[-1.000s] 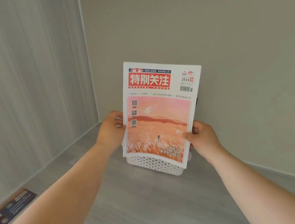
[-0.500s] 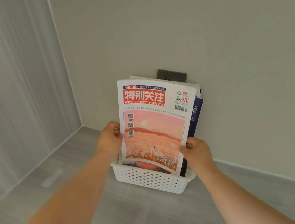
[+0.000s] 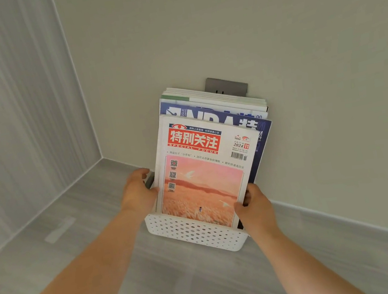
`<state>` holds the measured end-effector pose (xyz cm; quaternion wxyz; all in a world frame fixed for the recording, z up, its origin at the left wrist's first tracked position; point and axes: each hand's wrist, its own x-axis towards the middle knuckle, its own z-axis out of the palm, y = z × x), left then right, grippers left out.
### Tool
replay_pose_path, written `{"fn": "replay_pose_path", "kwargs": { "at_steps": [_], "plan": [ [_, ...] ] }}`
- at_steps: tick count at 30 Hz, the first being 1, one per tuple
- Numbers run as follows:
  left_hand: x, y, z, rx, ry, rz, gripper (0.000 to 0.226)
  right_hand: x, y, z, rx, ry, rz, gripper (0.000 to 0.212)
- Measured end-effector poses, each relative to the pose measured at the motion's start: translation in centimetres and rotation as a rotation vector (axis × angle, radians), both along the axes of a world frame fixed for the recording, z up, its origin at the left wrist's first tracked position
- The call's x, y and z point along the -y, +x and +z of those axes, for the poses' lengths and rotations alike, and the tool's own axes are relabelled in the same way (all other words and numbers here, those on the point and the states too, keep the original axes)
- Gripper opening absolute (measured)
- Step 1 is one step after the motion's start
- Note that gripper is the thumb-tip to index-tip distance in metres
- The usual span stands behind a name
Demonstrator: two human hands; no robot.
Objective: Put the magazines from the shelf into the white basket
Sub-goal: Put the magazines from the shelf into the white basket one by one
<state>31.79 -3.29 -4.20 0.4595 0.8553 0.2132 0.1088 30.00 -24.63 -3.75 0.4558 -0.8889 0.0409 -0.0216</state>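
Near left, left hand (image 3: 139, 194) curled round the left edge of the pink-covered magazine (image 3: 202, 171). Near right, right hand (image 3: 254, 208) pinching its lower right corner, thumb in front, fingers hidden behind. Magazine's bottom inside the white basket (image 3: 194, 234) on the grey floor (image 3: 161, 293). Behind it, upright in the same basket: blue magazine (image 3: 211, 115), then further magazines (image 3: 218, 99). Farthest, a grey wall plate (image 3: 226, 86) on the wall (image 3: 304, 77).

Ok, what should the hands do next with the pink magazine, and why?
Probably ease it down the last bit and let go. The pink magazine already has its bottom edge behind the front wall of the white basket, in front of the blue magazine, and the left hand and right hand grip its sides.
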Motion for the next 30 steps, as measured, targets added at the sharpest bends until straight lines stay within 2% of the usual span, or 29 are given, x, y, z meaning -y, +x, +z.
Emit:
{"fn": "replay_pose_path", "kwargs": {
  "at_steps": [4, 7, 10, 22, 30],
  "plan": [
    [-0.4, 0.1, -0.8, -0.065, -0.039, -0.07, 0.051, 0.7, -0.1, -0.7, 0.093, -0.009, -0.124, 0.054],
    [-0.7, 0.1, -1.2, -0.079, -0.036, -0.149, 0.044, 1.5, 0.1, -1.0, -0.086, 0.147, -0.139, 0.069],
    [-1.0, 0.1, -1.6, -0.051, -0.044, -0.159, 0.042, 1.8, 0.2, -1.7, -0.273, 0.236, -0.058, 0.063],
    [-1.2, -1.4, -2.2, -0.054, -0.012, -0.136, 0.043, 2.1, 0.3, -2.8, -0.2, 0.229, -0.065, 0.056],
    [-0.5, -6.9, -2.8, -0.06, -0.047, -0.034, 0.046, 3.1, -2.1, -2.1, -0.195, 0.206, 0.081, 0.057]
  ]
}}
